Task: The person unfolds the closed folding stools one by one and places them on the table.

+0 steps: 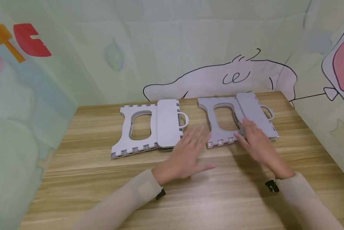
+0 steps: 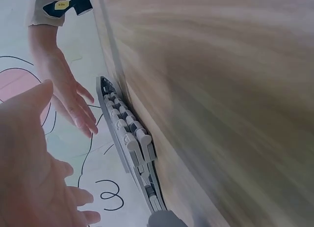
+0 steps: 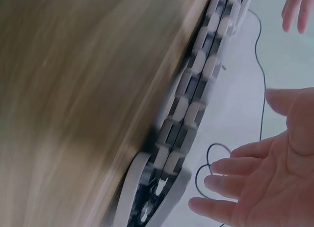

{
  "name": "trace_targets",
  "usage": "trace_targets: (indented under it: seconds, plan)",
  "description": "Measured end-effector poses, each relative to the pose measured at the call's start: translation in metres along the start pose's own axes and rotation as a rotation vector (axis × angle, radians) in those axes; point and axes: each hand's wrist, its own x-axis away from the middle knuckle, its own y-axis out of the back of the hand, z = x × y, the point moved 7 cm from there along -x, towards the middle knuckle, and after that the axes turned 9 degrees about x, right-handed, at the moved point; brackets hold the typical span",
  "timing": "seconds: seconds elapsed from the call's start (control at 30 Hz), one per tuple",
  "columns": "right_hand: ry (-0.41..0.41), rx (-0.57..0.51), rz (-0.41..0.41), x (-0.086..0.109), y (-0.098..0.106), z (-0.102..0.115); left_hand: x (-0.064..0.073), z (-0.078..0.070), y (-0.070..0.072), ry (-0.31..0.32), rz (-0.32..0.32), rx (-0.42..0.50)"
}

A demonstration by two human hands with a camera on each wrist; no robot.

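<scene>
Two folded plastic step stools lie flat side by side, each with a large opening and a loop handle on its right. The left stool (image 1: 169, 123) is pale grey-white; the right stool (image 1: 253, 111) looks slightly greyer. My left hand (image 1: 183, 158) hovers by the left stool's near right corner, fingers straight and spread. My right hand (image 1: 256, 142) is over the right stool's near part, its fingers extended; contact is unclear from the head view. In the right wrist view the right hand (image 3: 279, 163) appears apart from the hinged stool edge (image 3: 189, 99). Both hands hold nothing.
The stools lie toward the back of a wood-grain table (image 1: 206, 198). Behind it hangs a pale green printed cloth (image 1: 83, 57) with cartoon drawings, which continues down the left and right sides.
</scene>
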Motion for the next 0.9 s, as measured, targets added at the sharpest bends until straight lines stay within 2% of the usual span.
trace_targets:
  seconds: [0.2, 0.37, 0.67, 0.9]
  plan:
    - [-0.049, -0.011, -0.009, -0.002, 0.003, -0.014, -0.014, -0.002, -0.006, 0.009, 0.02, 0.005]
    - [-0.087, -0.043, 0.014, -0.003, 0.002, -0.025, -0.02, -0.004, -0.008, 0.02, 0.032, 0.014]
    - [-0.138, -0.078, -0.011, -0.004, 0.007, -0.042, -0.035, -0.006, -0.013, 0.03, 0.044, 0.027]
    - [-0.163, -0.113, 0.001, -0.006, 0.009, -0.054, -0.048, -0.007, -0.02, 0.039, 0.062, -0.003]
